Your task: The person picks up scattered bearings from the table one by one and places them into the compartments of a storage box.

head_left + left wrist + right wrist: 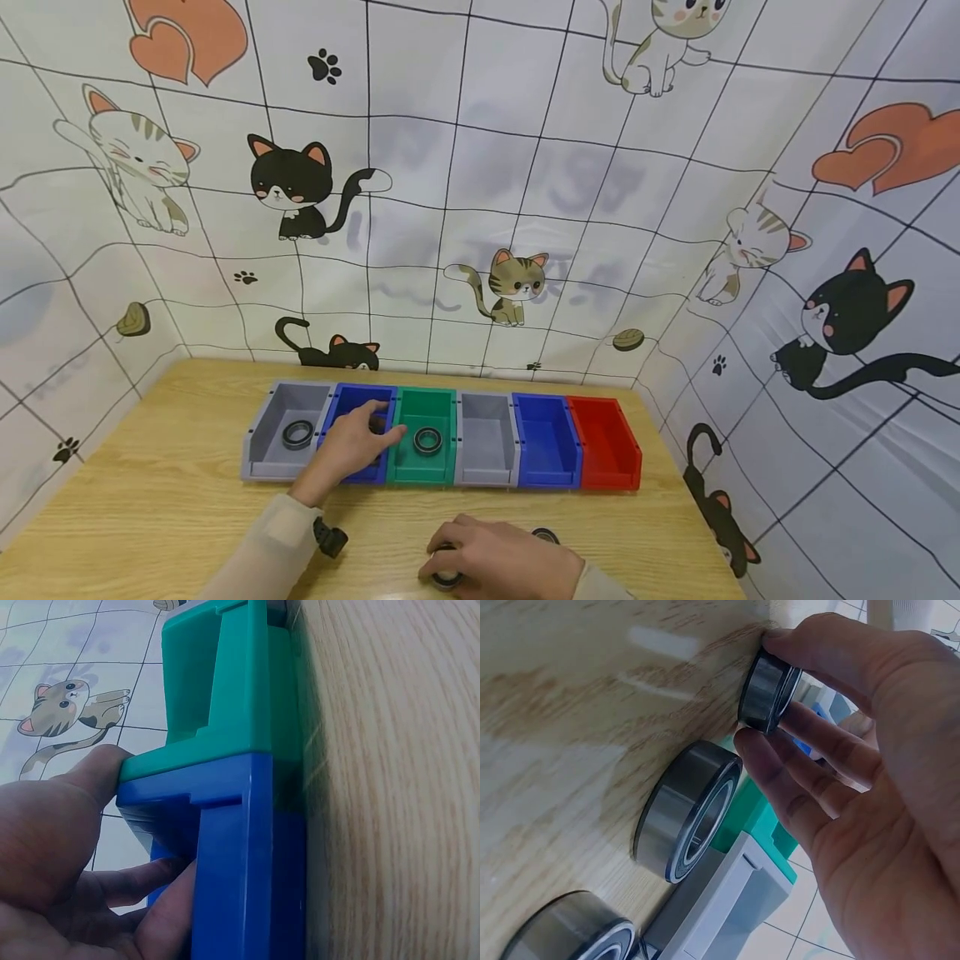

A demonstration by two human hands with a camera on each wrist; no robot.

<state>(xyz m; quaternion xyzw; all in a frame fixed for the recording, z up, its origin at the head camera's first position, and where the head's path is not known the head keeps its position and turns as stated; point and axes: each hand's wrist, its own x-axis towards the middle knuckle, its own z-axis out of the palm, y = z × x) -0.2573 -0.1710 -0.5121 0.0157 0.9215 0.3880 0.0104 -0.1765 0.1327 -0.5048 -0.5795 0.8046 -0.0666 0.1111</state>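
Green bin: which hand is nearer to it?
Left. The left hand reaches into the blue bin right beside the green bin, fingertips at their shared wall. The right hand is at the table's near edge, pinching a bearing.
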